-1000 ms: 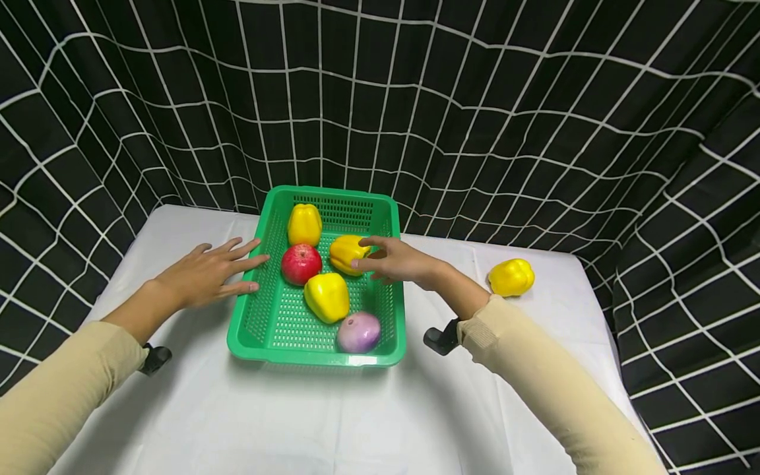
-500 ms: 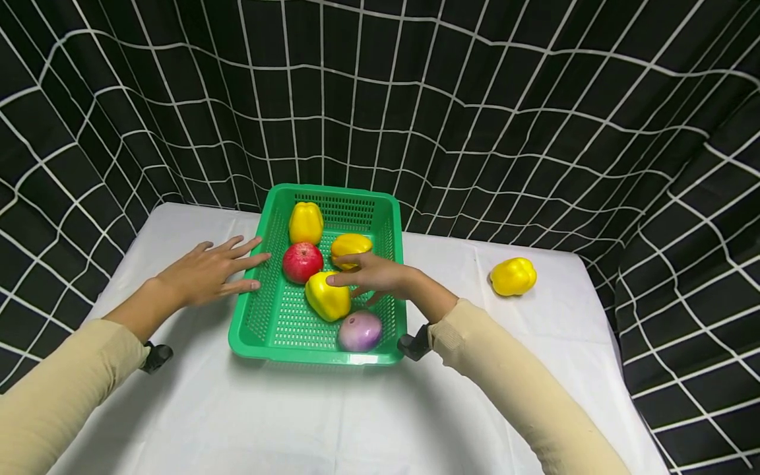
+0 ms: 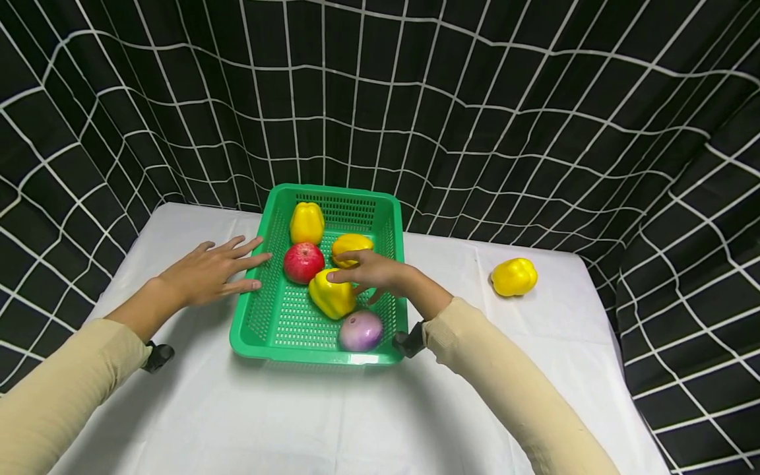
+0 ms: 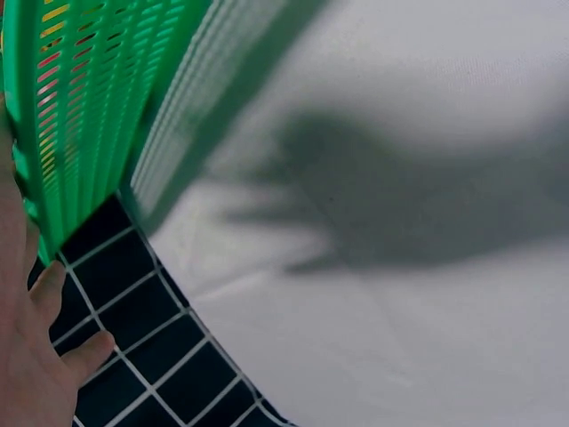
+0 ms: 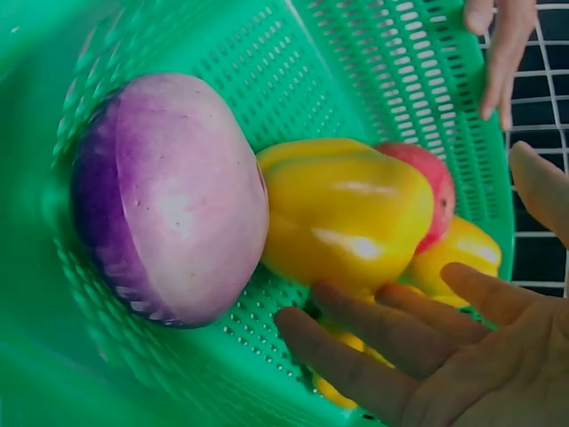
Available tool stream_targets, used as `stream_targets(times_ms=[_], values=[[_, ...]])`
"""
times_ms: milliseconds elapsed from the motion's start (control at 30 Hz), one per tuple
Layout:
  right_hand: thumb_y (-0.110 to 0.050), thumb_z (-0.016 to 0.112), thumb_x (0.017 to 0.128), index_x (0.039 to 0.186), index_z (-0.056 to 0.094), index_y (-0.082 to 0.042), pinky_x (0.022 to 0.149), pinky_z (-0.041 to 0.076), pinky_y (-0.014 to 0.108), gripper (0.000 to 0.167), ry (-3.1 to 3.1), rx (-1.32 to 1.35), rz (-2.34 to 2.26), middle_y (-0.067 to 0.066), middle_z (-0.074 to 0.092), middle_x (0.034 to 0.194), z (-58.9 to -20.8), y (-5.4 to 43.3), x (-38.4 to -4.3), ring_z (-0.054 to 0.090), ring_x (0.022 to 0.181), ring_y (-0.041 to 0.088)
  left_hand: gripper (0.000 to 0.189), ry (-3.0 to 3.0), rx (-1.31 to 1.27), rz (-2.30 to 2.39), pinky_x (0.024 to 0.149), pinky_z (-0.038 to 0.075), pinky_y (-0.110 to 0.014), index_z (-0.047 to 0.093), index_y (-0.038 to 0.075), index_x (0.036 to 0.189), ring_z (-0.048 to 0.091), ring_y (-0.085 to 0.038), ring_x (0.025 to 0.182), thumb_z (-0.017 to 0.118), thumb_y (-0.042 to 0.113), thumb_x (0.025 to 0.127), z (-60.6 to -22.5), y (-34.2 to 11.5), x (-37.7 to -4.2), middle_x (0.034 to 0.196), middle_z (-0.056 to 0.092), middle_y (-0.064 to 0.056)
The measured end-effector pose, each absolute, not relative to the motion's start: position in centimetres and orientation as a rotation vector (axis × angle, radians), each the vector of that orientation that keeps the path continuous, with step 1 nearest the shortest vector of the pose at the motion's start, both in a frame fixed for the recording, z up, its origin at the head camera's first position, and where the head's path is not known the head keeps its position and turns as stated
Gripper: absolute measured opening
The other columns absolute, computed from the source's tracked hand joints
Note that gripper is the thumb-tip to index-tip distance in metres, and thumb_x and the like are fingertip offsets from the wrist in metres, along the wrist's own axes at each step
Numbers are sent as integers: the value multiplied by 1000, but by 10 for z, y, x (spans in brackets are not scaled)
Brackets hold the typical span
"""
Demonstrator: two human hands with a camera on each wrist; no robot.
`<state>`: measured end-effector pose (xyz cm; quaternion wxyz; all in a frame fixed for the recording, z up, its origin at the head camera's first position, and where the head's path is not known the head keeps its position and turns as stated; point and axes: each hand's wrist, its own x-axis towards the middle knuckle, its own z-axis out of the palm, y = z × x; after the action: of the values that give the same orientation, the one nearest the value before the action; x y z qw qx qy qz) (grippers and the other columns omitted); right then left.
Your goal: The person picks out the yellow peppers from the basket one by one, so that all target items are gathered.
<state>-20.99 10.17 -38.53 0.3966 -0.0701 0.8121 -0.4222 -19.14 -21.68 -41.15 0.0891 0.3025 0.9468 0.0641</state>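
My right hand (image 3: 382, 272) hovers inside a green basket (image 3: 315, 358), its spread fingers and thumb at the near yellow bell pepper (image 3: 328, 300). In the right wrist view the fingers (image 5: 356, 338) look fairly straight beside that pepper (image 5: 347, 209); firm contact is hard to judge. Two more yellow bell peppers, one at the back left (image 3: 307, 224) and one at the back right (image 3: 350, 245), share the basket with a red pomegranate (image 3: 303, 264) and a round purple-and-white vegetable (image 3: 360, 331). With fingers spread, my left hand (image 3: 204, 272) reaches over the basket's left rim, holding nothing.
Another yellow bell pepper (image 3: 514, 277) lies on the white-covered table (image 3: 285, 422), right of the basket. A black curtain (image 3: 451, 119) with white grid lines surrounds the back and sides.
My right hand has moved from the back right pepper toward the front left, to the near pepper. That pepper has shifted slightly rightward in the last half second. The left hand stays put.
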Motion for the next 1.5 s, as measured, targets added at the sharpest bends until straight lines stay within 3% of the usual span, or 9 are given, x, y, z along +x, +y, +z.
stream_targets(times_ms=[400, 633, 867, 1133, 1500], values=[[-38, 64, 97, 159, 27, -17, 93, 50, 61, 75, 2132, -183, -956, 12, 35, 158, -396, 93, -213, 51, 129, 39, 64, 2813, 908, 181, 107, 27, -72, 38, 22, 155, 21, -43, 148, 52, 52, 100, -411, -217, -191, 164, 23, -12], [-30, 68, 95, 157, 30, -16, 84, 57, 54, 74, 2124, -217, -864, 13, 30, 159, -406, 81, -214, 50, 126, 36, 65, 2804, 893, 188, 107, 26, -72, 37, 23, 155, 20, -43, 148, 52, 53, 100, -413, -218, -191, 164, 22, -11], [-30, 76, 89, 155, 34, -14, 86, 56, 50, 80, 2193, -317, -714, 13, 39, 152, -411, 63, -208, 55, 115, 31, 65, 2807, 902, 200, 107, 26, -72, 37, 23, 155, 21, -43, 148, 51, 53, 100, -413, -219, -191, 164, 22, -11], [-24, 75, 91, 155, 32, -10, 83, 58, 44, 79, 2136, -352, -724, 15, 40, 149, -413, 53, -208, 59, 98, 26, 64, 2806, 899, 209, 107, 27, -72, 37, 23, 155, 22, -43, 148, 51, 53, 100, -411, -218, -192, 165, 21, -10], [-24, 75, 90, 155, 32, -11, 82, 58, 42, 79, 2084, -352, -758, 14, 36, 153, -411, 52, -208, 56, 109, 27, 64, 2799, 884, 212, 108, 26, -72, 37, 24, 155, 21, -43, 148, 51, 53, 100, -412, -219, -190, 165, 20, -10]])
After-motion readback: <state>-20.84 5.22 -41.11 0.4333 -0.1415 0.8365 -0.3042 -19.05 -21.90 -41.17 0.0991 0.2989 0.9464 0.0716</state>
